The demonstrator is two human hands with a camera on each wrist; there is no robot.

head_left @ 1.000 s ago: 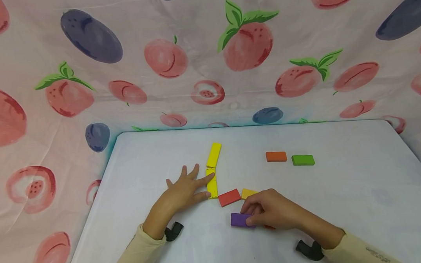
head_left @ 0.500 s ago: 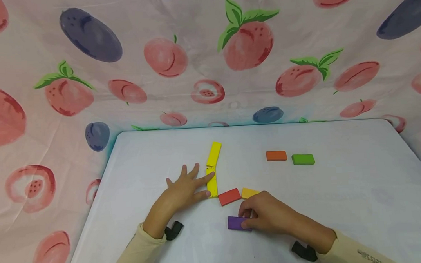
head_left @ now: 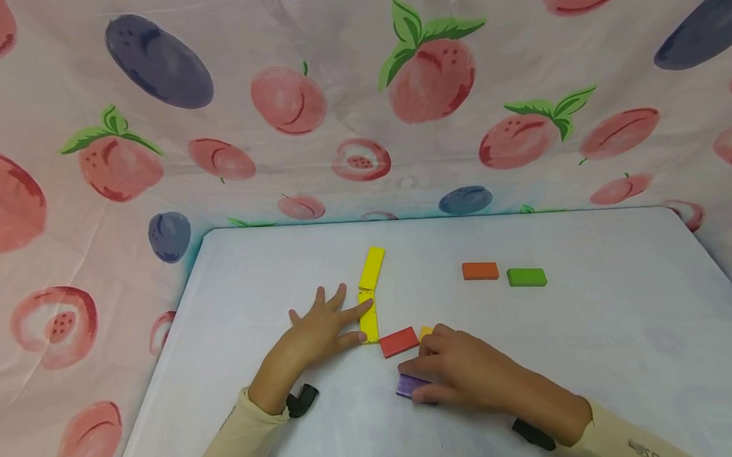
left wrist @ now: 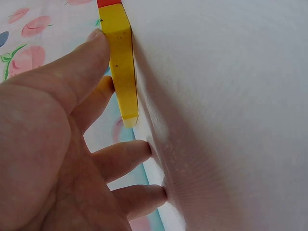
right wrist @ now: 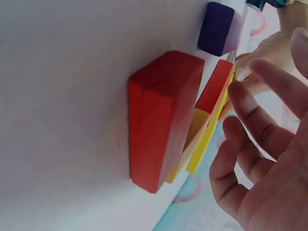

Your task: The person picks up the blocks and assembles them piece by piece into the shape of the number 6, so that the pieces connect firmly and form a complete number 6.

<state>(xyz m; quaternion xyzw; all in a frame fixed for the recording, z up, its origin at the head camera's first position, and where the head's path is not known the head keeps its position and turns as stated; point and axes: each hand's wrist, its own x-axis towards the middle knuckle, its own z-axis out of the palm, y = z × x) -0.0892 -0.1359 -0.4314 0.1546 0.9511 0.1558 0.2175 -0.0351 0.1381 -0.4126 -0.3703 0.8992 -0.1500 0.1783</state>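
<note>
My left hand [head_left: 318,333] spreads its fingers on the white table, thumb and index touching the near yellow block [head_left: 368,324]. Both also touch that yellow block [left wrist: 122,62] in the left wrist view. Over the purple block [head_left: 407,384] hovers my right hand [head_left: 470,370], covering part of it. Seen from the right wrist, this hand [right wrist: 269,154] has loosely bent, parted fingers with nothing in them, and the purple block [right wrist: 216,29] lies beyond. A red block [right wrist: 151,130] close to that camera is hidden in the head view. Another red block [head_left: 399,342] adjoins the yellow-orange block [head_left: 426,331], partly hidden.
A second yellow block [head_left: 372,268] extends from the near one toward the back. Farther right on the table [head_left: 622,340] lie an orange block [head_left: 480,271] and a green block [head_left: 527,277]. Fruit-patterned cloth [head_left: 360,92] rises behind the table.
The purple block slid slightly left with my right hand, which has since loosened its fingers from it and shifted over the yellow-orange block. My left hand stays still.
</note>
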